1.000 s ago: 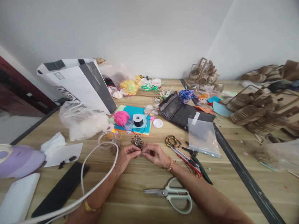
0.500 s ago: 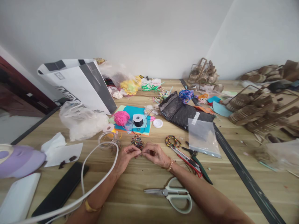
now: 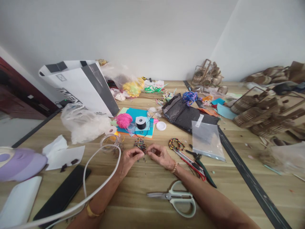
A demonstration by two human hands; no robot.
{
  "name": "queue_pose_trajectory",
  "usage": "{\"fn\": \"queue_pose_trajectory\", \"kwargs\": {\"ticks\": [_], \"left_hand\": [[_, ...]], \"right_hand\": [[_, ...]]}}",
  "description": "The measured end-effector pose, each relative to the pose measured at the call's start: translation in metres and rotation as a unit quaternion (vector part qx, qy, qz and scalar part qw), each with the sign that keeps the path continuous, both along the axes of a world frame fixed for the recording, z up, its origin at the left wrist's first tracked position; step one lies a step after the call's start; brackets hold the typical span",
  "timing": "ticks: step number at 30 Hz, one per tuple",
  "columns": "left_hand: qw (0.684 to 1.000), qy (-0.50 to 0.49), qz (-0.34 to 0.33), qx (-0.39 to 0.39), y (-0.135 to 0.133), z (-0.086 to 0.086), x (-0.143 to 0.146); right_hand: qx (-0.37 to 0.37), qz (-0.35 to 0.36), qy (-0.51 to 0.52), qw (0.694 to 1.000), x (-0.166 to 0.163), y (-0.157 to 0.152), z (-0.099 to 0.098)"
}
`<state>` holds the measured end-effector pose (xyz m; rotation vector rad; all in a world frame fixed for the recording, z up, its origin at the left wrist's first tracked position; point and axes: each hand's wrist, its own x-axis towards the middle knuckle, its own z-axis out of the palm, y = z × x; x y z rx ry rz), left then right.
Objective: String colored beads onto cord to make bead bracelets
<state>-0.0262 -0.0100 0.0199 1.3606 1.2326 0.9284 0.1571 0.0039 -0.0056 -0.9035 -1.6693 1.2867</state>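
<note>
Beside heaped round beads (image 3: 140, 144), left hand (image 3: 128, 160) and right hand (image 3: 164, 157) curl narrowly, contents unclear.

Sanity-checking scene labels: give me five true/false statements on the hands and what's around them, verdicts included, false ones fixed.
1. The left hand and right hand are close to the pile of small multicoloured beads. True.
2. The red-and-silver utility knife is in the right hand. False: it lies on the wooden tabletop.
3. The white-rimmed spool of black thread stands on blue sheets. True.
4. The bright pink ball of yarn is right of the spool in the picture. False: it is left.
5. The pale-handled metal scissors point their blades left in the picture. True.
</note>
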Motion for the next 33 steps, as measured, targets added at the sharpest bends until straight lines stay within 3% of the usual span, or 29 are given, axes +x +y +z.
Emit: {"fn": "queue_pose_trajectory", "kwargs": {"ticks": [5, 7, 19, 24, 33], "left_hand": [[0.999, 0.002, 0.003, 0.032, 0.000, -0.003, 0.000], [0.999, 0.004, -0.002, 0.040, 0.001, -0.007, 0.000], [0.984, 0.095, 0.003, 0.148, -0.002, -0.012, 0.002], [0.956, 0.204, -0.016, 0.210, 0.001, -0.018, -0.001], [0.905, 0.349, -0.085, 0.230, -0.003, -0.022, -0.001]], "right_hand": [[-0.137, 0.135, 0.110, 0.975, -0.002, 0.000, 0.001], [-0.158, 0.154, 0.127, 0.967, -0.003, 0.001, 0.000], [-0.104, 0.059, 0.072, 0.990, -0.002, 0.004, -0.004], [-0.064, -0.001, 0.049, 0.997, 0.001, 0.007, -0.004], [-0.030, 0.000, 0.040, 0.999, 0.000, 0.008, -0.005]]}}
